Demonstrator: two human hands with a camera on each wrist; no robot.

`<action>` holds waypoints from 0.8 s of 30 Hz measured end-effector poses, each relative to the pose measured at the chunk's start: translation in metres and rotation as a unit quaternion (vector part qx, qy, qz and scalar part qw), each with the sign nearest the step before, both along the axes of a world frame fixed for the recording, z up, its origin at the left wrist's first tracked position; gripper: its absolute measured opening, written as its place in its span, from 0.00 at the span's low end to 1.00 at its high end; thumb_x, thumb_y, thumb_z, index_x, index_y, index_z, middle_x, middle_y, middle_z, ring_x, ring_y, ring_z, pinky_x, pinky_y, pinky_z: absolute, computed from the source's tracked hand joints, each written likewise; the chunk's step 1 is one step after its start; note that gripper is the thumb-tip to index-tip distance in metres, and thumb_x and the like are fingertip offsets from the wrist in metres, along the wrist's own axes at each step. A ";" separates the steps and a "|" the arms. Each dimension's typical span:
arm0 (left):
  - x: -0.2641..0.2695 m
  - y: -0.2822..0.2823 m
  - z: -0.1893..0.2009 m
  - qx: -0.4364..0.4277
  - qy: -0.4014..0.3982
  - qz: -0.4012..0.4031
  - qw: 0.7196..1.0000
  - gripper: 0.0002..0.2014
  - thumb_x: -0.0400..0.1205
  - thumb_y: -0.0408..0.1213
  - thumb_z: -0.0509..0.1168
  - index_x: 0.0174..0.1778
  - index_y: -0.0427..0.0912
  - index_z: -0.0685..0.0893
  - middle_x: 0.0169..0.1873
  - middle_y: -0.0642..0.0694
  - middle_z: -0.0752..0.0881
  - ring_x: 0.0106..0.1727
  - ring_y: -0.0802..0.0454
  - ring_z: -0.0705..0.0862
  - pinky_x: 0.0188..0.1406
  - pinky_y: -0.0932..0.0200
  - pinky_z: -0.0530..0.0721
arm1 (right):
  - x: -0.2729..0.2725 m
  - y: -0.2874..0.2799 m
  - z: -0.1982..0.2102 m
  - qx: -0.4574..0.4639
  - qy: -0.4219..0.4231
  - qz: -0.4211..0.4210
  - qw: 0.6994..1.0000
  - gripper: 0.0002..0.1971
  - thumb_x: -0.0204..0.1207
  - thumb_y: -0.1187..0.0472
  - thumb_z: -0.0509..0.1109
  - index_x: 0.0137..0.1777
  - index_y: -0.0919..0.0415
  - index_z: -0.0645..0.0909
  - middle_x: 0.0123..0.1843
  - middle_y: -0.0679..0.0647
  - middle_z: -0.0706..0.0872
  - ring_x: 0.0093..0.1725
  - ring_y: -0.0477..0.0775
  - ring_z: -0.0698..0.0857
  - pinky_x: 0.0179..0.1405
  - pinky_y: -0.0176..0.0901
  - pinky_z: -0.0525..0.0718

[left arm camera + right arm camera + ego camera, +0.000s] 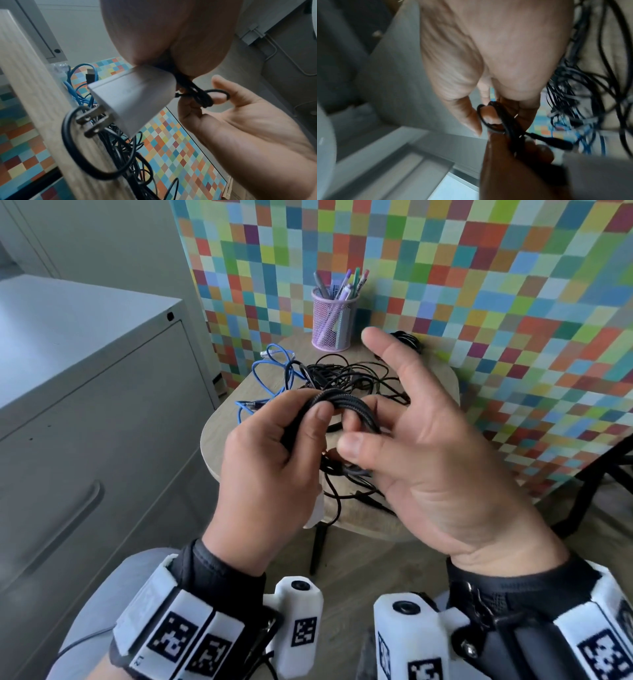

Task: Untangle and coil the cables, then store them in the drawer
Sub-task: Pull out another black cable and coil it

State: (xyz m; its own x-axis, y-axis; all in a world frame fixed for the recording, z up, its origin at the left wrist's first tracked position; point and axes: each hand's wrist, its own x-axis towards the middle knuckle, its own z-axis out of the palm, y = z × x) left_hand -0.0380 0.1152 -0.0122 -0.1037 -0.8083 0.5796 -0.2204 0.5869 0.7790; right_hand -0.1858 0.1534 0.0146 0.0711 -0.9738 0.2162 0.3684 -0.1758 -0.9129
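Observation:
My left hand (308,422) grips a coiled black braided cable (346,400) above the small wooden table (219,440). From that fist hangs the cable's white plug charger (132,98), prongs pointing down. My right hand (363,436) pinches a loop of the same cable (510,125) between thumb and a finger, while its other fingers stand spread. One black connector end (556,142) sticks out of the coil. A tangle of thin black cables (356,374) and a blue cable (270,364) lie on the table under both hands.
At the left stands a grey drawer cabinet (85,440), its drawers closed, with a bar handle (68,525). A lilac mesh pen cup (332,320) and a small black cable bundle (407,338) sit at the table's back, against a multicoloured checked wall (479,302).

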 end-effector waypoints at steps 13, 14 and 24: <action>0.003 -0.002 0.006 0.053 0.128 -0.047 0.989 0.10 0.83 0.33 0.73 0.59 0.44 0.84 0.35 0.29 0.85 0.29 0.37 0.85 0.27 0.53 0.85 | -0.022 -0.007 -0.002 -0.050 0.213 -0.226 0.949 0.05 0.80 0.65 0.78 0.49 0.53 0.89 0.33 0.51 0.91 0.37 0.53 0.91 0.42 0.56 0.92; 0.004 -0.003 0.006 0.062 0.141 -0.054 0.987 0.10 0.82 0.32 0.74 0.58 0.42 0.83 0.36 0.26 0.85 0.29 0.39 0.86 0.28 0.55 0.84 | -0.023 -0.008 -0.001 -0.040 0.149 -0.195 0.969 0.04 0.80 0.66 0.76 0.50 0.56 0.88 0.32 0.51 0.89 0.37 0.50 0.89 0.44 0.52 0.90; 0.002 -0.001 0.006 0.079 0.159 -0.059 0.982 0.02 0.79 0.31 0.76 0.46 0.40 0.91 0.34 0.45 0.93 0.29 0.52 0.88 0.30 0.64 0.85 | -0.031 -0.003 0.007 0.007 0.072 -0.114 0.991 0.08 0.88 0.71 0.64 0.59 0.61 0.82 0.24 0.46 0.66 0.21 0.46 0.63 0.26 0.41 0.77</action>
State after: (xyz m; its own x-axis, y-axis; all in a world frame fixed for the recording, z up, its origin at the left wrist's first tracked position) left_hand -0.0360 0.1140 -0.0063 -0.0349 -0.8842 0.4657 0.1114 0.4597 0.8811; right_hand -0.2167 0.1505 0.0220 -0.1209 -0.9709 0.2068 0.1868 -0.2268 -0.9558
